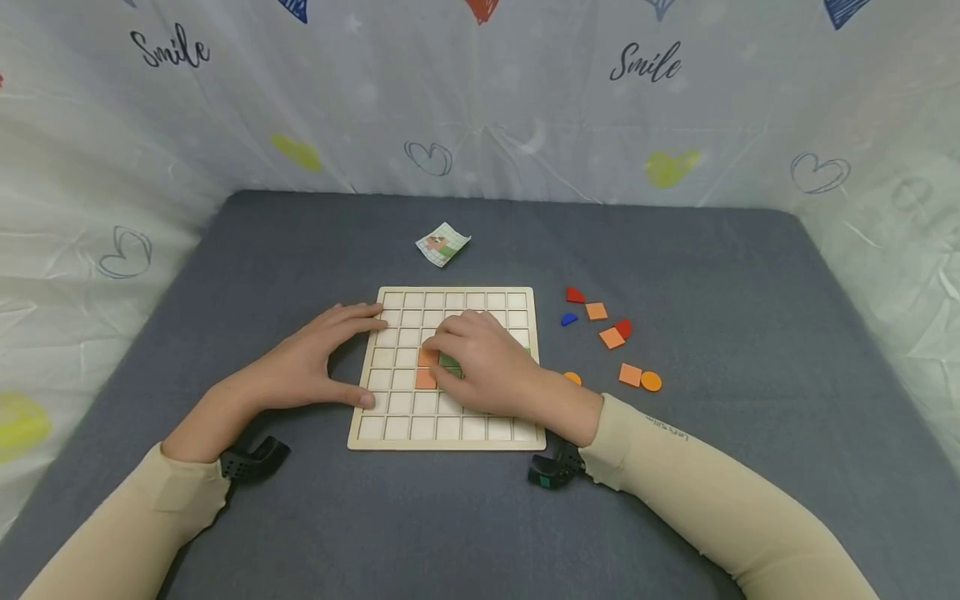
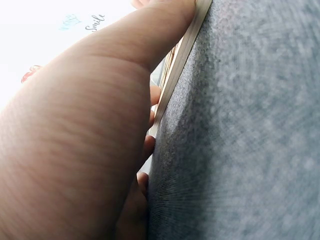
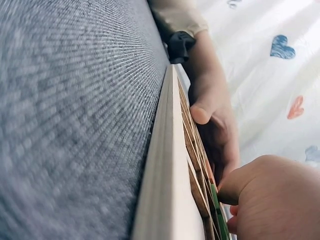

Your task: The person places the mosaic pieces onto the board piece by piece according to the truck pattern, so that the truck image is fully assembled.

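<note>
A pale wooden grid board point(image 1: 399, 428) lies flat on the table. My left hand point(image 1: 300, 358) rests along its left edge, fingers extended at the upper part and thumb on the lower part. Over the middle of the board, my right hand point(image 1: 487, 364) has bent fingers, the index finger and thumb at opposite sides of an orange square tile point(image 1: 427, 357). Another orange square point(image 1: 426, 380) sits in the cell just below. Green tiles point(image 1: 450, 363) show beside them, partly hidden under the right hand. In the right wrist view the thumb comes down beside a green tile point(image 3: 215, 196).
A small printed pattern card point(image 1: 442, 244) lies beyond the board. Right of the board are loose orange squares point(image 1: 596, 311), red quarter-round pieces point(image 1: 574, 295), a blue half-round piece point(image 1: 569, 319) and orange discs point(image 1: 651, 381). A printed curtain point(image 1: 480, 100) hangs behind the table.
</note>
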The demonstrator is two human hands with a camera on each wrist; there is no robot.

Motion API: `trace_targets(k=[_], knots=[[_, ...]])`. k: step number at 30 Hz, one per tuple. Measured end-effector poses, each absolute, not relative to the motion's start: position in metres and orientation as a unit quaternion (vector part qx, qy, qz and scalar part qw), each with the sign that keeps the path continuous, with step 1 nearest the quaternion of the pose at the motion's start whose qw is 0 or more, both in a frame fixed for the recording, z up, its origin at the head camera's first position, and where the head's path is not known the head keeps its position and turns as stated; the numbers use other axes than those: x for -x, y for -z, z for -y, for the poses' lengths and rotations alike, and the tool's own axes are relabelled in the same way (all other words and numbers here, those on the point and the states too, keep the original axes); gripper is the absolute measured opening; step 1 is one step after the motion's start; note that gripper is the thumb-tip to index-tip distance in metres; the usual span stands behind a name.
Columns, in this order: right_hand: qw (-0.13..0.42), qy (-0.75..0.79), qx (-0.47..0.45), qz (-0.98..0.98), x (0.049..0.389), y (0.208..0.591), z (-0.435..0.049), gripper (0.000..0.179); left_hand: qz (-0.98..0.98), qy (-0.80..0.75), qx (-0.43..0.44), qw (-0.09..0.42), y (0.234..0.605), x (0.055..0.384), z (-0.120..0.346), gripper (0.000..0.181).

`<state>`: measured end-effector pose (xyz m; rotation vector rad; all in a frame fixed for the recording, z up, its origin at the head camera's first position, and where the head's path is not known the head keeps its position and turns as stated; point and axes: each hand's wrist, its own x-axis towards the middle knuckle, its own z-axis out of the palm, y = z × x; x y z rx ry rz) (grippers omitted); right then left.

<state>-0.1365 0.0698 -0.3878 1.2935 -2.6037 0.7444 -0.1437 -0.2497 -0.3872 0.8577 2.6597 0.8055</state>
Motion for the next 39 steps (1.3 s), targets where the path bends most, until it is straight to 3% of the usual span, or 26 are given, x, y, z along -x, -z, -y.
trace_targets(k=[22, 39], knots=[[0.113, -0.258, -0.419, 0.863, 0.132, 0.384, -0.093, 0.021, -0.909, -0.270, -0.291, 0.122, 0.386, 0.144, 0.251, 0.108], [0.152, -0.269, -0.378, 0.873, 0.130, 0.385, -0.151, 0.024, -0.908, -0.272, -0.293, 0.123, 0.384, 0.143, 0.249, 0.108]])
